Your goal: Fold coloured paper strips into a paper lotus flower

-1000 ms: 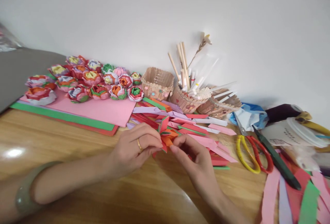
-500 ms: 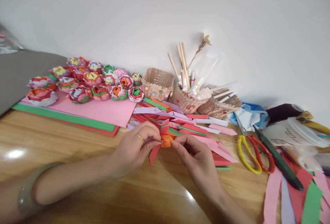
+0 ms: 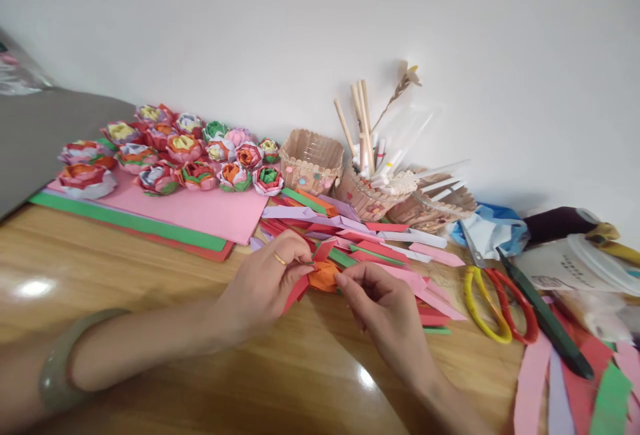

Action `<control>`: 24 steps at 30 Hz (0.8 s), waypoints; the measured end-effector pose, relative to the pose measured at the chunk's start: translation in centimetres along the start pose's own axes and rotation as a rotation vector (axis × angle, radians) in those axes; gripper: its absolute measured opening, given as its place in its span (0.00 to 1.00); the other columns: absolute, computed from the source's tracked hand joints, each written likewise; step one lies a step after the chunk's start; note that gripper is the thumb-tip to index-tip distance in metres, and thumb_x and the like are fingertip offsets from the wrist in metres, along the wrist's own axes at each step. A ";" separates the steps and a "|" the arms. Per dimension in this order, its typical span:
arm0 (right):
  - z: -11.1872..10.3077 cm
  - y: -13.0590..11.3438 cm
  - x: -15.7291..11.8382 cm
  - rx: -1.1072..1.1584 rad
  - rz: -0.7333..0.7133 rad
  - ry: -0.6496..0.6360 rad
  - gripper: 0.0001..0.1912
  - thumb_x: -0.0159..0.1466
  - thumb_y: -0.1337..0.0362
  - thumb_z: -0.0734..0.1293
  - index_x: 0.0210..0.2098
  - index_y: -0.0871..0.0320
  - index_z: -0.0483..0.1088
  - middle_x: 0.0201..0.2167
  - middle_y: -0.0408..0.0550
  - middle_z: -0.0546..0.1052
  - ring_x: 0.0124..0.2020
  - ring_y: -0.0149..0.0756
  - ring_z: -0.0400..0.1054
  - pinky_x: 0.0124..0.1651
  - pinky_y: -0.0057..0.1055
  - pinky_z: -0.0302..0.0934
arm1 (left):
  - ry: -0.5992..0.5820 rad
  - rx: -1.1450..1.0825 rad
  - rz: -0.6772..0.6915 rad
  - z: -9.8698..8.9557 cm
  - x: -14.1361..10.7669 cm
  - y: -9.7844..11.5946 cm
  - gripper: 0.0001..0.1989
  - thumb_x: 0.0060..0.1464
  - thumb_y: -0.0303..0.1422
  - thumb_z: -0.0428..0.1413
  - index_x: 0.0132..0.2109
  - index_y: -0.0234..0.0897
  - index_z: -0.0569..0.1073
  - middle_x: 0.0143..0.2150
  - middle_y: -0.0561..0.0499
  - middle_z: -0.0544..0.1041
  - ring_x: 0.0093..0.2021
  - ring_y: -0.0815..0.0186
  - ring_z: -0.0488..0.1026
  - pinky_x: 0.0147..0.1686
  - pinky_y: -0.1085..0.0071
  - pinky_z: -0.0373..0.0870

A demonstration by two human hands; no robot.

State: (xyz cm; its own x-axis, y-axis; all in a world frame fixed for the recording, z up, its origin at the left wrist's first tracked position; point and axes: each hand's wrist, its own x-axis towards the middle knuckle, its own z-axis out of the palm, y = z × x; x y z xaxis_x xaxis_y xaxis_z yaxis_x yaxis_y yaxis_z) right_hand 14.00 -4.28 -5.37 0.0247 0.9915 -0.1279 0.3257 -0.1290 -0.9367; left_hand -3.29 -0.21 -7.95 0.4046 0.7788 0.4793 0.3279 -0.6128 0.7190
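Between my two hands is a small folded paper flower (image 3: 324, 276), orange in the middle with red strips sticking out. My left hand (image 3: 270, 275), with a ring and a bangle on its arm, pinches the flower's left side; a red folded strip (image 3: 297, 291) juts out below its fingers. The thumb and forefinger of my right hand (image 3: 383, 301) pinch the orange part from the right. Behind the hands lies a loose heap of folded paper strips (image 3: 350, 223) in red, pink, purple, green and orange. The fingers cover part of the flower.
Finished paper flowers (image 3: 185, 148) stand on pink sheets (image 3: 220, 211) at the left. Small wooden baskets (image 3: 313, 168) line the wall, one holding sticks. Scissors (image 3: 487, 305), a green-handled cutter (image 3: 550, 321), a white tub (image 3: 575, 268) and cut strips (image 3: 575, 381) lie at the right.
The view has shifted slightly, so the background sits a little further right. The flower has turned a little between the fingers, its orange part showing more. Both hands keep their pinch.
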 end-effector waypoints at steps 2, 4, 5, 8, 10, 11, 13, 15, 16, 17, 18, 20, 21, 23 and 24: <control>0.1 0.0 0.1 0.039 0.044 -0.011 0.17 0.57 0.52 0.66 0.22 0.58 0.66 0.13 0.36 0.60 0.13 0.24 0.51 0.13 0.22 0.45 | 0.008 -0.015 -0.017 0.1 0.0 -0.1 0.05 0.59 0.26 0.46 0.35 0.38 0.63 0.31 0.53 0.69 0.31 0.69 0.68 0.31 0.73 0.65; 0.2 0.0 0.2 0.065 0.074 -0.015 0.18 0.56 0.50 0.66 0.21 0.58 0.65 0.13 0.36 0.60 0.13 0.23 0.50 0.13 0.21 0.45 | 0.011 -0.038 -0.047 0.1 -0.1 -0.2 0.05 0.58 0.25 0.46 0.35 0.38 0.63 0.31 0.52 0.69 0.32 0.69 0.68 0.33 0.73 0.65; 0.3 0.0 0.2 0.074 0.084 -0.016 0.19 0.55 0.49 0.67 0.21 0.58 0.65 0.14 0.37 0.61 0.13 0.23 0.50 0.13 0.21 0.46 | 0.011 -0.050 -0.061 0.1 -0.1 -0.2 0.05 0.58 0.25 0.46 0.35 0.38 0.63 0.32 0.52 0.69 0.32 0.69 0.68 0.33 0.73 0.65; 0.3 0.0 0.2 0.091 0.100 -0.017 0.19 0.55 0.49 0.67 0.21 0.58 0.64 0.14 0.37 0.61 0.13 0.23 0.51 0.13 0.21 0.46 | 0.010 -0.073 -0.083 0.2 -0.1 -0.3 0.05 0.58 0.25 0.47 0.35 0.38 0.63 0.32 0.52 0.68 0.33 0.68 0.67 0.34 0.72 0.65; 0.3 0.0 0.2 0.094 0.110 -0.013 0.19 0.54 0.49 0.68 0.20 0.58 0.64 0.14 0.37 0.61 0.13 0.22 0.50 0.13 0.21 0.46 | 0.022 -0.081 -0.092 0.2 -0.1 -0.3 0.04 0.58 0.25 0.47 0.35 0.38 0.63 0.32 0.53 0.68 0.33 0.68 0.67 0.34 0.72 0.65; 0.3 0.0 0.1 0.093 0.113 -0.009 0.20 0.54 0.49 0.68 0.20 0.58 0.64 0.13 0.37 0.61 0.13 0.22 0.50 0.14 0.21 0.46 | 0.026 -0.084 -0.098 0.2 -0.1 -0.3 0.04 0.58 0.25 0.47 0.35 0.38 0.63 0.32 0.53 0.68 0.33 0.68 0.67 0.34 0.72 0.65; 0.4 0.0 0.1 0.088 0.117 -0.004 0.20 0.54 0.49 0.68 0.20 0.58 0.64 0.13 0.37 0.61 0.12 0.22 0.50 0.13 0.21 0.46 | 0.041 -0.097 -0.105 0.3 -0.1 -0.3 0.04 0.58 0.25 0.47 0.35 0.38 0.62 0.32 0.53 0.68 0.33 0.68 0.67 0.33 0.72 0.64; 0.5 0.0 0.0 0.083 0.114 0.000 0.19 0.55 0.49 0.67 0.20 0.58 0.64 0.13 0.37 0.61 0.12 0.22 0.50 0.13 0.21 0.45 | 0.059 -0.116 -0.120 0.3 -0.1 -0.2 0.04 0.58 0.25 0.47 0.35 0.38 0.62 0.32 0.53 0.67 0.33 0.68 0.67 0.34 0.72 0.64; 0.6 -0.1 0.0 0.078 0.109 0.006 0.19 0.55 0.50 0.67 0.20 0.59 0.64 0.13 0.36 0.61 0.12 0.22 0.50 0.13 0.21 0.45 | 0.071 -0.127 -0.130 0.4 -0.2 -0.1 0.04 0.58 0.25 0.46 0.35 0.38 0.62 0.32 0.53 0.67 0.33 0.68 0.66 0.34 0.72 0.64; 0.6 0.0 -0.1 0.069 0.098 0.012 0.19 0.56 0.50 0.67 0.20 0.59 0.64 0.13 0.36 0.61 0.12 0.22 0.50 0.13 0.21 0.44 | 0.082 -0.140 -0.144 0.4 -0.2 -0.1 0.04 0.58 0.25 0.46 0.35 0.38 0.62 0.33 0.53 0.67 0.34 0.68 0.67 0.35 0.71 0.64; 0.6 0.0 -0.1 0.056 0.080 0.021 0.19 0.56 0.51 0.67 0.20 0.59 0.64 0.13 0.36 0.60 0.13 0.22 0.50 0.14 0.21 0.44 | 0.085 -0.157 -0.162 0.4 -0.2 -0.1 0.04 0.58 0.25 0.46 0.36 0.38 0.62 0.33 0.52 0.68 0.34 0.67 0.67 0.36 0.71 0.64; 0.6 0.2 -0.3 0.021 0.017 0.046 0.18 0.58 0.53 0.66 0.20 0.59 0.65 0.13 0.36 0.60 0.14 0.23 0.50 0.15 0.22 0.44 | 0.068 -0.218 -0.201 0.3 -0.2 -0.2 0.04 0.59 0.26 0.46 0.37 0.38 0.63 0.34 0.51 0.69 0.36 0.67 0.68 0.37 0.70 0.65; 0.5 0.3 -0.3 0.006 -0.029 0.068 0.17 0.59 0.54 0.66 0.20 0.59 0.65 0.14 0.36 0.60 0.14 0.23 0.50 0.16 0.22 0.45 | 0.058 -0.270 -0.225 0.3 -0.1 -0.3 0.03 0.59 0.27 0.46 0.37 0.38 0.64 0.35 0.51 0.69 0.38 0.66 0.68 0.38 0.69 0.65; 0.2 0.6 -0.4 0.003 -0.157 0.146 0.14 0.60 0.56 0.66 0.23 0.58 0.66 0.17 0.38 0.62 0.17 0.25 0.53 0.18 0.22 0.49 | 0.055 -0.420 -0.294 0.2 0.2 -0.5 0.03 0.60 0.29 0.47 0.38 0.38 0.64 0.38 0.50 0.71 0.40 0.66 0.69 0.40 0.69 0.66; 0.0 0.8 -0.4 0.007 -0.232 0.187 0.11 0.60 0.56 0.66 0.27 0.58 0.68 0.19 0.38 0.64 0.19 0.26 0.55 0.20 0.23 0.52 | 0.066 -0.510 -0.340 0.2 0.3 -0.6 0.02 0.60 0.30 0.47 0.38 0.38 0.64 0.38 0.50 0.71 0.40 0.66 0.69 0.41 0.69 0.66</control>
State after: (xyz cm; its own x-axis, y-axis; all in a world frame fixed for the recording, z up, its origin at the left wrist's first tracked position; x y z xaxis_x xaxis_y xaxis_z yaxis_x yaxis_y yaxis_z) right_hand 14.19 -4.76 -6.04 0.1246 0.9805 0.1519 0.3363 0.1023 -0.9362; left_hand -3.17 0.38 -8.29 0.2904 0.9359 0.1994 -0.0267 -0.2004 0.9793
